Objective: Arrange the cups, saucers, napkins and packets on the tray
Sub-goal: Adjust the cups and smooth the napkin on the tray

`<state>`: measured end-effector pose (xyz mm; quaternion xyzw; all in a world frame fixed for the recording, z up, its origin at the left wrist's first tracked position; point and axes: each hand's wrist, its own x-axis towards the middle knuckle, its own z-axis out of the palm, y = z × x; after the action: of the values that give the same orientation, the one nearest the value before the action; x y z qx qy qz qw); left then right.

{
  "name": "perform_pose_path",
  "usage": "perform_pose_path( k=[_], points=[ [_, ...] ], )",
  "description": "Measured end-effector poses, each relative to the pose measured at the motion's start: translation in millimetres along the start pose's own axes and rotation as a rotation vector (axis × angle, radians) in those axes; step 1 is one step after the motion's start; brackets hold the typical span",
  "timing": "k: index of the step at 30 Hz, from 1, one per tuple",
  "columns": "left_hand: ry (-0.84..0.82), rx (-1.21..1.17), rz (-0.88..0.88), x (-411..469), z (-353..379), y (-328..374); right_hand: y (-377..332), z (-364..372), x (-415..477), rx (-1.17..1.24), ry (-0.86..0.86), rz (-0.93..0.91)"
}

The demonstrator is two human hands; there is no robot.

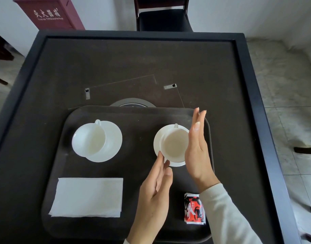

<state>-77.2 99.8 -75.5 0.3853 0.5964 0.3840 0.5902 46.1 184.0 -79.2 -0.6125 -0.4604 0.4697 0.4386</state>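
A dark tray (pixel 133 117) lies on the table. At its back left a white cup (pixel 88 138) sits on a white saucer (pixel 114 140). At the back right a second cup (pixel 174 144) stands on its saucer (pixel 157 141). My left hand (pixel 154 196) reaches in from below with straight fingers, their tips touching that saucer's near rim. My right hand (pixel 197 147) stands flat and upright against the cup's right side. White napkins (pixel 87 197) lie at the tray's front left. Red and black packets (pixel 194 208) lie at its front right, beside my right sleeve.
The tray rests on a dark square table (pixel 116 59) with a raised black rim. A round inset (pixel 131 103) shows just behind the tray. A black chair (pixel 163 16) stands beyond the table, and a red box (pixel 49 13) at the back left.
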Motion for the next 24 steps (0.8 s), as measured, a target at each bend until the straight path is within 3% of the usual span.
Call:
perform_pose_path(
  k=[24],
  points=[
    [-0.027, -0.001, 0.024, -0.2, 0.1, -7.6, 3.9, -2.9, 1.0, 0.002, -0.035, 0.021]
  ],
)
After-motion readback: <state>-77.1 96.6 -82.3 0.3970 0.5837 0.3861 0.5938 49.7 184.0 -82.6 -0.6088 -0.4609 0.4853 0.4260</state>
